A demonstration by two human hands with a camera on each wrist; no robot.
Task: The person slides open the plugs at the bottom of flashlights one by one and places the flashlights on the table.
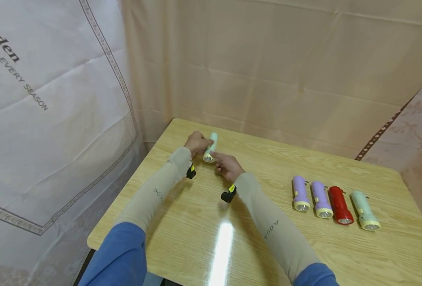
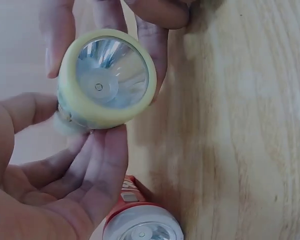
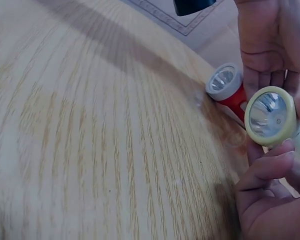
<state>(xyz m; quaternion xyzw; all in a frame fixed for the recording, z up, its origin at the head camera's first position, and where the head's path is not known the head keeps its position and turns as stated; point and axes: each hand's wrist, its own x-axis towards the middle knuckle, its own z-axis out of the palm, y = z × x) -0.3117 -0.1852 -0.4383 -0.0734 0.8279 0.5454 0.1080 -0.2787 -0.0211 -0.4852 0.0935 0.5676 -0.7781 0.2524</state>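
A mint-green flashlight (image 1: 214, 137) with a pale yellow head is between both hands near the table's far left corner. My left hand (image 1: 197, 143) grips its body, thumb on one side and fingers beneath, as the left wrist view shows. My right hand (image 1: 229, 166) has its thumb and fingers round the yellow head, with the other fingers curled in. The lens faces toward me. Beside the left hand, a red flashlight (image 2: 130, 196) with a grey-white head lies on the table; in the head view the left hand hides it.
On the right of the wooden table (image 1: 182, 222) lies a row: two purple flashlights (image 1: 299, 188) (image 1: 319, 194), a red flashlight (image 1: 338, 200) and another mint-green flashlight (image 1: 362, 204), lenses toward me. Cloth curtains (image 1: 268, 79) hang behind and at the left.
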